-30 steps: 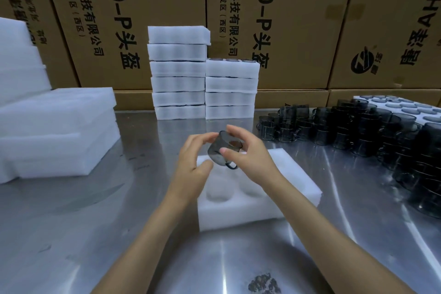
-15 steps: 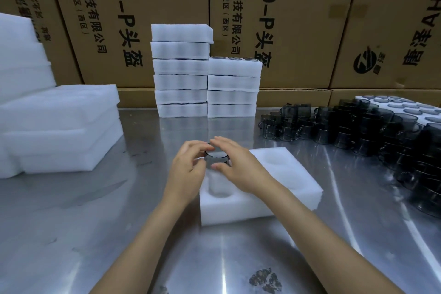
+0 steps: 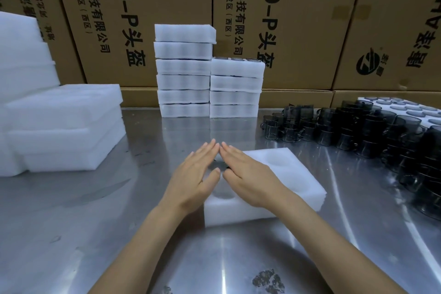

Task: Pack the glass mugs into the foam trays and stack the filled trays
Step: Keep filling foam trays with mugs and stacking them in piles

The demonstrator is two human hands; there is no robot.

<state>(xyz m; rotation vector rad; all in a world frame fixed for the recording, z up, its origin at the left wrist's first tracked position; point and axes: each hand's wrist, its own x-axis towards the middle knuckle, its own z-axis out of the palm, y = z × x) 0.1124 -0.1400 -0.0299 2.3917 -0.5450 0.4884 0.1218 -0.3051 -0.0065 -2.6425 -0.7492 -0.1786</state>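
With both flat, open hands, left hand (image 3: pixel 191 176) and right hand (image 3: pixel 248 174), press evenly straight down so the glass mug (image 3: pixel 218 164) seats squarely in the foam tray (image 3: pixel 296 174) without tilting.

Steel table (image 3: pixel 71 234), shiny, scuffed, filling the lower frame. At center, one foam tray (image 3: pixel 298 186) lying flat on it. Upper center, two stacks of trays (image 3: pixel 183 71) side by side, touching, against the cartons. Far left, bigger foam blocks (image 3: pixel 64 126) piled in steps. Right side, crowd of dark mugs (image 3: pixel 358 136) standing on the metal, some stacked. Upper right, another foam sheet (image 3: pixel 405 108) behind them. Bottom center, dark blotch (image 3: pixel 268 280) on the surface.
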